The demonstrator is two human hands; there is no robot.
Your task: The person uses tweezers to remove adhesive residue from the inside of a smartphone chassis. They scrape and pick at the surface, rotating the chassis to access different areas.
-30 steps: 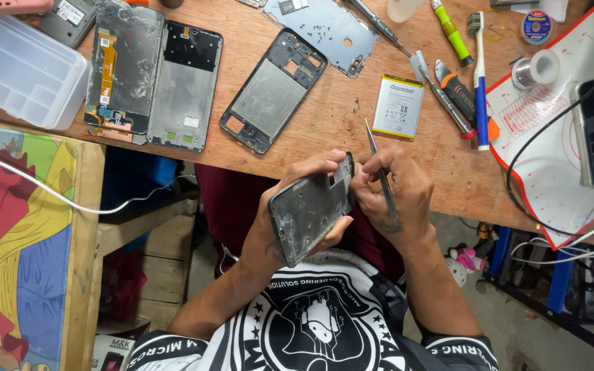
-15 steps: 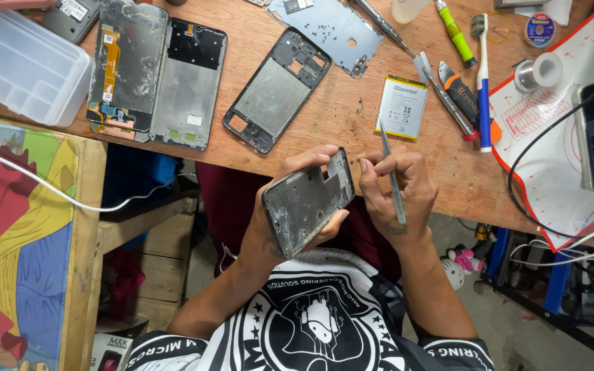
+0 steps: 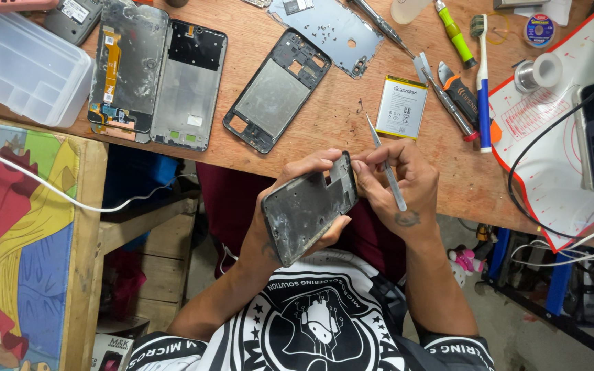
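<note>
Phone frame [image 3: 309, 209]: dark grey, smudged. Tweezers [image 3: 386, 165]: silver. Battery [image 3: 401, 108]: white, yellow top strip. Toothbrush [image 3: 482, 82]: blue/white. Mat [image 3: 551, 172] at the tabletop's right edge: white, red border. Tabletop [image 3: 324, 130]: brown wood. Storage box [image 3: 18, 65]: translucent white.

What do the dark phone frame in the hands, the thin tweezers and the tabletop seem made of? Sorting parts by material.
Dark grey phone frame: likely metal, dull smudged sheen. Thin silver tweezers: polished steel by their glint. Brown wooden tabletop: wood, visible grain.

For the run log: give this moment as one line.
left hand: holds phone frame | right hand: holds tweezers | above wooden bench
</note>
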